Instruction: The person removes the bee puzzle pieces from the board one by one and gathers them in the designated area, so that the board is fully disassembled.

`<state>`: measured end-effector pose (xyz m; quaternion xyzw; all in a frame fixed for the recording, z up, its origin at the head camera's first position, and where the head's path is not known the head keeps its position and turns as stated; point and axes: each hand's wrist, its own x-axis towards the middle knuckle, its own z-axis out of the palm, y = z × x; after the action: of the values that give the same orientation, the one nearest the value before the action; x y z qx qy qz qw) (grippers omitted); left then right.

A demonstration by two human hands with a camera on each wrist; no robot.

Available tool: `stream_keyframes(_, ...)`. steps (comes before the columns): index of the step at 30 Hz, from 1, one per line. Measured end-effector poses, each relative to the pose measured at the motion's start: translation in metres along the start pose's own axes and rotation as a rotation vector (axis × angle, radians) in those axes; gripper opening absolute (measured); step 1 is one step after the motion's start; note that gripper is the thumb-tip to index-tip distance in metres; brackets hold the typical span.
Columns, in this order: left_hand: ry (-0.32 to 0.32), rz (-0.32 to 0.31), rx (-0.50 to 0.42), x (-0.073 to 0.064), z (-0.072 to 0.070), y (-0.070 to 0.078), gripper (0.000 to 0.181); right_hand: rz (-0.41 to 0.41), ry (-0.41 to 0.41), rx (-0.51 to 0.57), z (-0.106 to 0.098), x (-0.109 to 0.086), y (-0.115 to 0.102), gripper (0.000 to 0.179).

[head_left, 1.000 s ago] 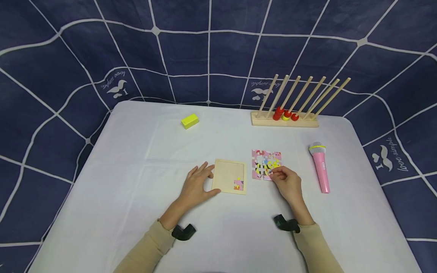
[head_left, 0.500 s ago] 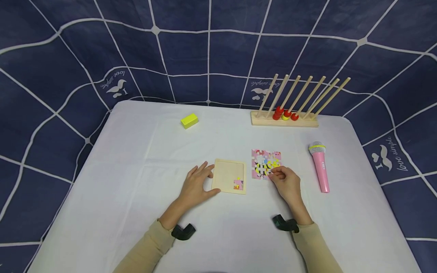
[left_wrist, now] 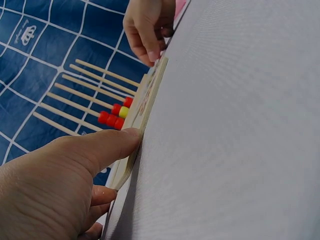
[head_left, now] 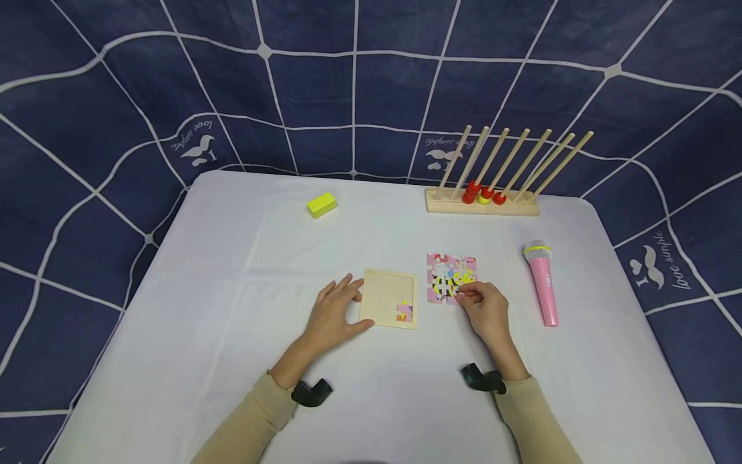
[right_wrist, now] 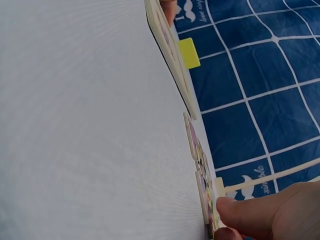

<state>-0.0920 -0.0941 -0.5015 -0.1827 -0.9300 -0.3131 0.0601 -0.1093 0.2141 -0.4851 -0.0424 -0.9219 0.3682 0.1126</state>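
My left hand (head_left: 333,316) holds the wooden puzzle tray (head_left: 388,272) at its left side, the thumb (left_wrist: 112,147) at the near corner and the other fingers further along the edge. A pink puzzle piece (head_left: 404,313) lies in the tray's near right corner. Just right of the tray, a pink and yellow picture puzzle (head_left: 438,278) lies on the white cloth, its pieces set together with small gaps. At its near right corner my right hand (head_left: 488,314) pinches a puzzle piece between thumb and index finger; the fingertips hide most of that piece.
Behind the puzzle stands a wooden bead rack (head_left: 484,205) with tall pegs and several red and yellow beads. A pink toy microphone (head_left: 542,283) lies to the right. At the back left is a yellow block (head_left: 321,205). A blue checked cloth (head_left: 313,90) hangs around the table.
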Motion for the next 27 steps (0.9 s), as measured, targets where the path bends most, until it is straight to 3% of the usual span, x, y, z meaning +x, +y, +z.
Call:
stream_keyframes(5,-0.020,-0.015,0.001,0.000,0.000,0.000,0.044,-0.034,0.012,0.044,0.000,-0.001,-0.008,0.012)
stream_keyframes(17,-0.009,-0.001,-0.003,0.000,0.001,-0.001,0.044,-0.177,-0.228,0.202,0.029,-0.021,-0.053,0.021)
stream_keyframes(27,-0.015,-0.001,0.005,-0.001,-0.001,-0.001,0.044,-0.194,-0.270,0.200,0.038,-0.028,-0.061,0.028)
